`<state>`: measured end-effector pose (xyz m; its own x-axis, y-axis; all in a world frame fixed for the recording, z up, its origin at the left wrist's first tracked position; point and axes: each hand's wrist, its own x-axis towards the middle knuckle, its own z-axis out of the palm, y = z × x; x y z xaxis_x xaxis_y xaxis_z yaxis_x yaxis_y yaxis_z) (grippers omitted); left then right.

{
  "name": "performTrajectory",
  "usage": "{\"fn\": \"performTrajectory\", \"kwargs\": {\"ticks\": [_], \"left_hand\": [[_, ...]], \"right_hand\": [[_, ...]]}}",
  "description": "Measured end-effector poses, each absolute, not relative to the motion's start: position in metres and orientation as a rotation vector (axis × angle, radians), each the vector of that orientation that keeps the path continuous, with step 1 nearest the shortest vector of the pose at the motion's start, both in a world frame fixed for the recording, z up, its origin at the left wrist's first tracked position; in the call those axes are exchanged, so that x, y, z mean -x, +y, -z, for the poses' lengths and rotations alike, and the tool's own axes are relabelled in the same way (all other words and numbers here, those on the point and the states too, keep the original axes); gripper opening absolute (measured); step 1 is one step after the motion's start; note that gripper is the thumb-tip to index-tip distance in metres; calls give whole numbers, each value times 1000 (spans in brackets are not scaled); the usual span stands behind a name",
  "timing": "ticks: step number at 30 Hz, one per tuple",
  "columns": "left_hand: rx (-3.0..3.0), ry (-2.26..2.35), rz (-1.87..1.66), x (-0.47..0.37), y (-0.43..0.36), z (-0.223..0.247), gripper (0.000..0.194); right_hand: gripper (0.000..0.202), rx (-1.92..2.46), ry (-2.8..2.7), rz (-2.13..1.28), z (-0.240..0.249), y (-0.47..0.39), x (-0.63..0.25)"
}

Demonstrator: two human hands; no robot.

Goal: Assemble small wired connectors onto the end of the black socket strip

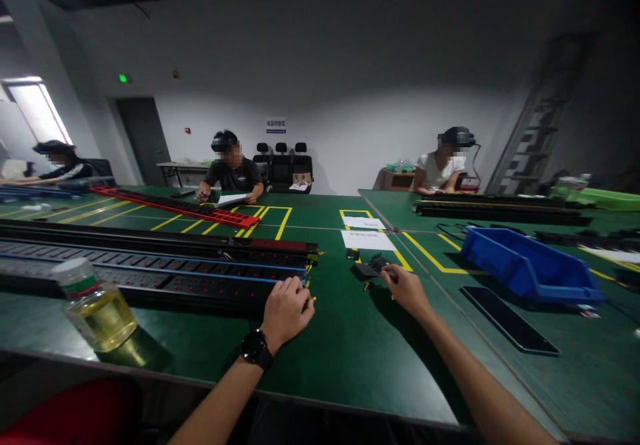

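My left hand [287,308], with a black watch on its wrist, rests at the right end of the long black rails [200,288] with blue edges. Its fingers are curled near small yellow pieces at the rail end; what they hold, if anything, is hidden. My right hand [404,288] reaches to a small pile of black parts [377,263] on the green table, thumb and index finger pinched together at its right edge. Whatever is between those fingertips is too small to tell. A small yellow piece [367,286] lies just below the pile.
An oil-coloured bottle [100,308] stands at the left front. Right of my right hand are a dark tablet [507,318] and a blue bin [533,265]. White papers [367,240] and a red rail [185,208] lie farther back. Three people sit beyond.
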<state>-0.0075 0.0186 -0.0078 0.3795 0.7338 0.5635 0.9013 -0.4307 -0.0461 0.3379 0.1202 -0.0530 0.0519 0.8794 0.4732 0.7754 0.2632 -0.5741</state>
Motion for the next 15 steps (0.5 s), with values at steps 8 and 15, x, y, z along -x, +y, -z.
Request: {"fn": "performTrajectory", "kwargs": {"ticks": [8, 15], "left_hand": [[2316, -1424, 677, 8, 18, 8, 14], [2283, -1500, 751, 6, 15, 6, 12]], "right_hand": [[35, 1414, -1546, -513, 53, 126, -339], [36, 1357, -1490, -706, 40, 119, -330]]}}
